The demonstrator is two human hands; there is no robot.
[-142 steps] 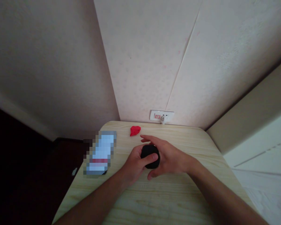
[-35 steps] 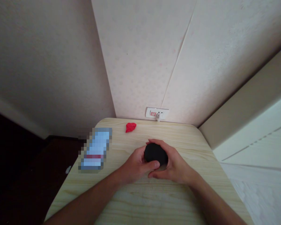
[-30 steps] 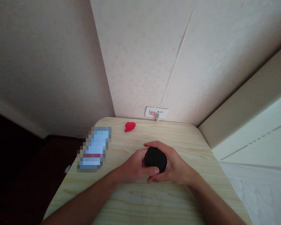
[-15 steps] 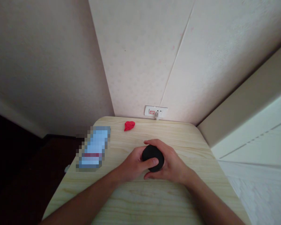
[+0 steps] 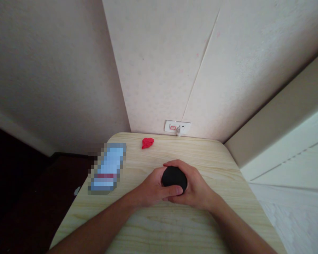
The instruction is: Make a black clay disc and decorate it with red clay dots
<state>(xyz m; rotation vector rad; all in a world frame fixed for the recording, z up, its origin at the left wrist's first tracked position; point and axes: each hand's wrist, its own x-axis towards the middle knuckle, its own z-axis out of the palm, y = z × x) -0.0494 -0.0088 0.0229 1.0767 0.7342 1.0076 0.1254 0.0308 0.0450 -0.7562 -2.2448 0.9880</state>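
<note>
A round black lump sits between both my hands over the pale wooden table. My left hand cups its left side, with the thumb lying across its lower front. My right hand wraps its right side, fingers curled over the top. Both hands are closed on it. The underside of the lump is hidden by my fingers.
A small crumpled red piece lies near the table's far edge. A phone with a lit, blurred screen lies at the table's left edge. A wall socket with a plug sits behind the table. A white bed is on the right.
My right hand, open and spread over the lump several seconds ago, has closed around it. Over the last second both hands have kept shifting their grip slightly on the lump.
</note>
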